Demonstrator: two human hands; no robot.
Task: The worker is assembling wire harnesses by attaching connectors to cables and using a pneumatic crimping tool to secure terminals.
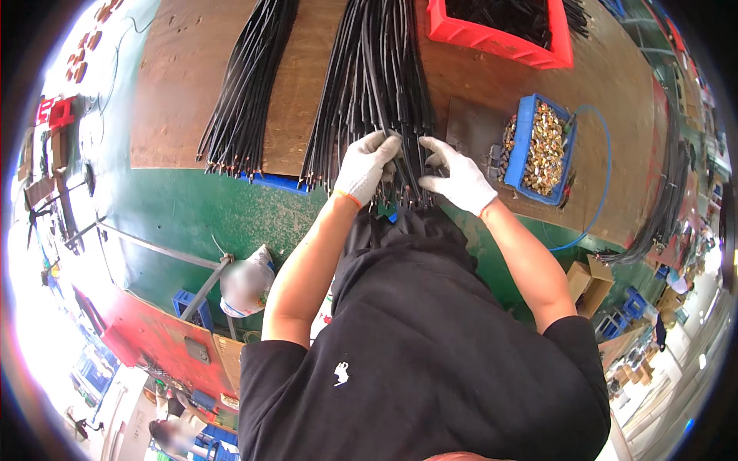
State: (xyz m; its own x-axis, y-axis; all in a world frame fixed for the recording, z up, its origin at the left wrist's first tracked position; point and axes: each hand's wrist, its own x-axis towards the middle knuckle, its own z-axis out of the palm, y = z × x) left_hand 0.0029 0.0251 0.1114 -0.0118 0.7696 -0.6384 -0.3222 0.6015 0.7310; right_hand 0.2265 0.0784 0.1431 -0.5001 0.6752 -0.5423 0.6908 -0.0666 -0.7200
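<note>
Two bundles of long black cables lie on a brown tabletop, their stripped, coppery ends pointing toward me. The wider bundle point(377, 77) is right in front of me, its ends hanging at the table's near edge. My left hand point(369, 166), in a whitish work glove, is closed with thumb and fingers on a black cable of this bundle. My right hand point(459, 178), gloved too, is at the bundle's right side with thumb and fingers spread apart, and no held thing shows between them. The narrower bundle point(250, 92) lies to the left.
A blue bin point(526, 150) of small brass-coloured metal parts sits right of my right hand. Behind it stands a red crate point(500, 44) with black pieces. A thin blue hose point(610, 165) curves along the table's right. More black cables point(667, 207) hang over the far right edge.
</note>
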